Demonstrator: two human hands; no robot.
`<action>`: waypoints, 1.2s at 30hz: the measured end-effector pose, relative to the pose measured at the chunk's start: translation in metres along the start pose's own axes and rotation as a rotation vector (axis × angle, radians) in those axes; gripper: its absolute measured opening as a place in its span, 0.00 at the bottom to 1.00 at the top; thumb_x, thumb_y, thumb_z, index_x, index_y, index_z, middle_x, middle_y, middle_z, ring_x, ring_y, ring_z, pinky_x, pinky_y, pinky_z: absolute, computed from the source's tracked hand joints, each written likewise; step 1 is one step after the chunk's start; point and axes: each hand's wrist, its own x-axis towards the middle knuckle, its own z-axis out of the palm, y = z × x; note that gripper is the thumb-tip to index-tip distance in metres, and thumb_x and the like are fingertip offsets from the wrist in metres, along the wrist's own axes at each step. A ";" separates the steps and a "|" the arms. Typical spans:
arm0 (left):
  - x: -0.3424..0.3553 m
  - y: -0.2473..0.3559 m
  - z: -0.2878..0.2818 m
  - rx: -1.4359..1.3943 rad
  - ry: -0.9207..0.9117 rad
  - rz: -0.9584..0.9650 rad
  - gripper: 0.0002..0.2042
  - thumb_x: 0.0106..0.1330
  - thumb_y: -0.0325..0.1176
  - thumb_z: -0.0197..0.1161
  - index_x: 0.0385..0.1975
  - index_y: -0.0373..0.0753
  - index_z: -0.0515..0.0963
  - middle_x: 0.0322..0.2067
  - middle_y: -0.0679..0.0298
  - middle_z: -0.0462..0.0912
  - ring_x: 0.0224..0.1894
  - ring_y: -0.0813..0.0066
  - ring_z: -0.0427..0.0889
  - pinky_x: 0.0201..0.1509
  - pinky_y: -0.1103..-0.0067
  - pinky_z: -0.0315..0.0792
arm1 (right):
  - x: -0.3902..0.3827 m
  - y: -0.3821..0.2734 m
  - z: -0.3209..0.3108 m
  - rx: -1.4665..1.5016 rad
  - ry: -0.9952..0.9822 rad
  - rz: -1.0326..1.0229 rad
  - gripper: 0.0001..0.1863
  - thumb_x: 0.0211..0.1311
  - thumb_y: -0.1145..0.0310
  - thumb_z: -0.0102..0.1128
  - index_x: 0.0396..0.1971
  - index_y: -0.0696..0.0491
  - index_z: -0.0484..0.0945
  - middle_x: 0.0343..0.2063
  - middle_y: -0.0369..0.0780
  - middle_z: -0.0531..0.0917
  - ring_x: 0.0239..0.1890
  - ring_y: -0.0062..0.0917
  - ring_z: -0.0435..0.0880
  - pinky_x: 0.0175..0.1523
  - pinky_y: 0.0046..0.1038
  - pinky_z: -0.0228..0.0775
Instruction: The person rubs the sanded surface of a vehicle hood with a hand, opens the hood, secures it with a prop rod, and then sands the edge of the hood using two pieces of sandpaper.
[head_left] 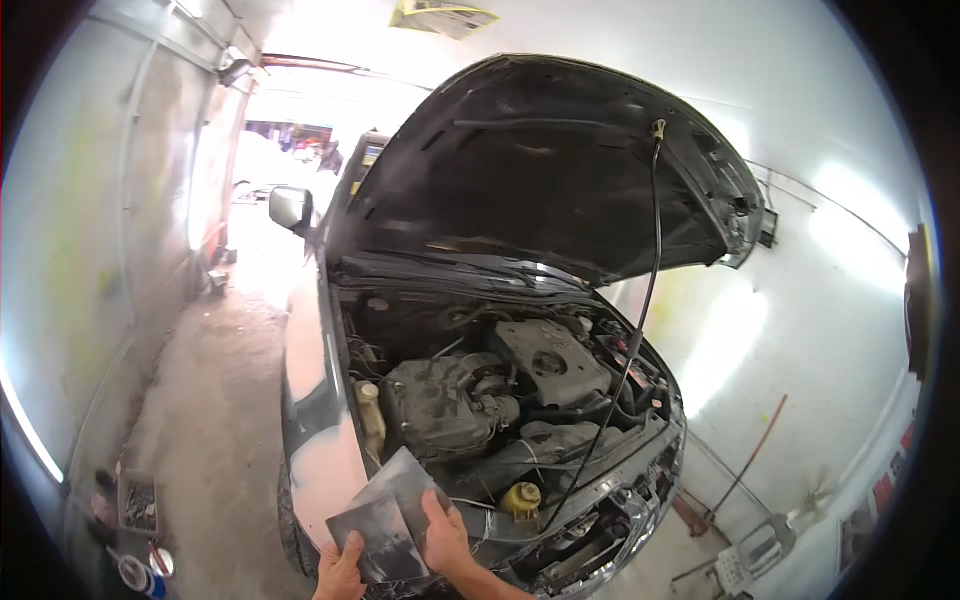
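A dark grey sheet of sandpaper (385, 525), worn lighter in patches, is held out over the front corner of a car. My left hand (341, 570) pinches its lower left edge with the thumb on top. On its right side my right hand (443, 535) grips the sheet, thumb lying along the surface. A lighter grey part of the sheet angles up behind the darker part; whether it is folded or two pieces I cannot tell. Just beyond lies the front fender (325, 465), dark with pale pinkish patches.
The raised hood (540, 170) rests on a thin prop rod (640, 310) above the exposed engine (550, 360). A side mirror (290, 207) sticks out at the left. A tray (138, 503) and a tin (135, 573) stand on the floor. At right are a long-handled tool (750, 460) and a stand (755, 550).
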 end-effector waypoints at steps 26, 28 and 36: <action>0.141 0.192 -0.133 0.552 -0.002 -0.314 0.32 0.72 0.52 0.59 0.61 0.26 0.70 0.55 0.47 0.76 0.54 0.58 0.74 0.57 0.68 0.69 | 0.145 -0.349 0.295 -2.354 1.652 -1.920 0.35 0.66 0.60 0.59 0.68 0.62 0.62 0.68 0.55 0.61 0.73 0.51 0.55 0.69 0.67 0.47; 0.146 0.182 -0.139 0.557 0.038 -0.363 0.32 0.72 0.52 0.60 0.61 0.26 0.70 0.54 0.47 0.76 0.53 0.59 0.75 0.57 0.68 0.69 | 0.157 -0.343 0.298 -2.266 1.545 -2.004 0.34 0.66 0.60 0.58 0.67 0.64 0.63 0.68 0.55 0.62 0.73 0.52 0.55 0.69 0.67 0.46; 0.157 0.146 -0.149 0.589 0.001 -0.460 0.33 0.71 0.54 0.60 0.59 0.25 0.69 0.51 0.49 0.76 0.49 0.60 0.76 0.51 0.71 0.72 | 0.244 -0.292 0.316 -2.638 0.642 -2.000 0.30 0.62 0.62 0.56 0.62 0.61 0.70 0.65 0.48 0.70 0.72 0.37 0.62 0.74 0.52 0.49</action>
